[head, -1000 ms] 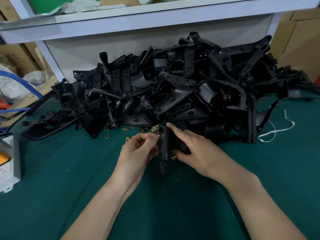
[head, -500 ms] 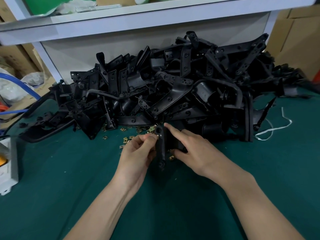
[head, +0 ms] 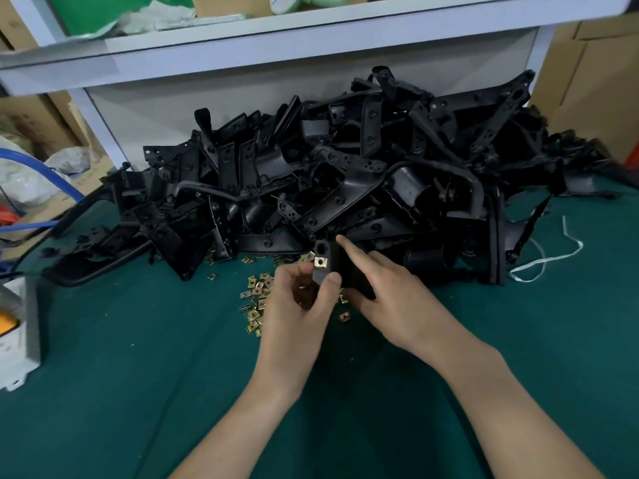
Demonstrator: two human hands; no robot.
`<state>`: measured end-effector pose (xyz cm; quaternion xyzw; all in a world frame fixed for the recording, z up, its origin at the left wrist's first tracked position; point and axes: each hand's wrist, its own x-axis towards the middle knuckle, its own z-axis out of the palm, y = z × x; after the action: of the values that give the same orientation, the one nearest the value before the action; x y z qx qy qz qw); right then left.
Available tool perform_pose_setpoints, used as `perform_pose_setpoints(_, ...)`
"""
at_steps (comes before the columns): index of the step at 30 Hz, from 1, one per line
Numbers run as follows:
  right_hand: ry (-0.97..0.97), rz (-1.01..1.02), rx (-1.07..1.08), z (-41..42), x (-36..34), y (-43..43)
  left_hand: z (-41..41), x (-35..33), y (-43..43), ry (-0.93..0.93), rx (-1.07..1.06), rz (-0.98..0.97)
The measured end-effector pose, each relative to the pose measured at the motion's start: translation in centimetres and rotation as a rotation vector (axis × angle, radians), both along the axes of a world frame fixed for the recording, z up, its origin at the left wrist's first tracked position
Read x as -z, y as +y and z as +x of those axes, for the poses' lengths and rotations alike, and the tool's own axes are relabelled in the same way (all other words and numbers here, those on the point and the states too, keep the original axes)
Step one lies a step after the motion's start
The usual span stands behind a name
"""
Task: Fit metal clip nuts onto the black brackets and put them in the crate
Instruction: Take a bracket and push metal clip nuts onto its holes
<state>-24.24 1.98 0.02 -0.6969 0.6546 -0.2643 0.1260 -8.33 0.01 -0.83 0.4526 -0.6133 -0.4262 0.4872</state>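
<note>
One bracket (head: pixel 332 262) gripped by left hand (head: pixel 297 314), right hand (head: pixel 394 302); clip nut (head: pixel 320 261) on it.

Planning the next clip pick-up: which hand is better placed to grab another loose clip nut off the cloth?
Left, probably. The left hand sits right beside the loose clip nuts, while the right hand grips the black bracket on the far side of them.

A factory workshop: black brackets (head: pixel 345 188) heaped at twelve o'clock on a green-covered table (head: pixel 138 392), loose clip nuts (head: pixel 257 292) before them, cardboard boxes (head: pixel 594 84) at two o'clock.
</note>
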Motion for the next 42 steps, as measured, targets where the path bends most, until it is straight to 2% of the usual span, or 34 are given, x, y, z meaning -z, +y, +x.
perform_pose_setpoints(9,0.064,-0.022,-0.025,0.6,0.6,-0.2,0.5,0.7,-0.5,-0.226,-0.098,-0.247)
perform_pose_setpoints(15,0.102,-0.044,-0.025,0.9,0.4,0.0,0.6,0.7,-0.9,-0.234,-0.072,-0.303)
perform_pose_setpoints(18,0.034,-0.127,0.003,0.6,-0.5,0.4,0.9,0.2,-0.8,-0.123,0.008,-0.28)
perform_pose_setpoints(20,-0.012,-0.178,0.021,0.3,-1.2,0.7,1.7,0.0,-1.2,-0.134,0.002,-0.24)
perform_pose_setpoints(22,-0.046,-0.198,0.03,0.2,-1.6,0.9,2.5,0.2,-2.1,-0.34,-0.051,-0.202)
perform_pose_setpoints(24,-0.056,-0.193,0.035,0.2,-1.8,1.0,3.3,0.5,-2.7,-0.716,-0.096,-0.204)
perform_pose_setpoints(25,-0.051,-0.189,0.038,0.2,-1.8,1.1,3.6,0.6,-2.9,-0.836,-0.093,-0.195)
perform_pose_setpoints(29,-0.028,-0.171,0.047,0.2,-1.6,0.9,4.0,1.0,-3.0,-1.06,0.038,-0.145)
perform_pose_setpoints(31,-0.032,-0.189,0.054,0.1,-1.3,0.8,4.0,1.1,-3.1,-1.074,0.033,-0.157)
perform_pose_setpoints(33,-0.147,-0.196,0.035,0.1,-1.1,0.8,4.0,1.1,-3.3,-1.049,-0.01,-0.203)
perform_pose_setpoints(34,-0.279,-0.179,0.009,0.1,-1.1,0.7,4.0,1.1,-3.4,-1.043,-0.03,-0.235)
perform_pose_setpoints(36,-0.622,-0.09,-0.034,0.1,-1.5,0.6,3.9,1.2,-3.4,-1.048,-0.048,-0.27)
perform_pose_setpoints(39,-1.124,0.161,-0.126,0.4,-1.8,0.3,3.8,1.1,-3.4,-1.041,-0.047,-0.288)
perform_pose_setpoints(42,-1.336,0.26,-0.257,0.9,-1.9,0.2,3.8,1.2,-3.5,-1.003,-0.055,-0.311)
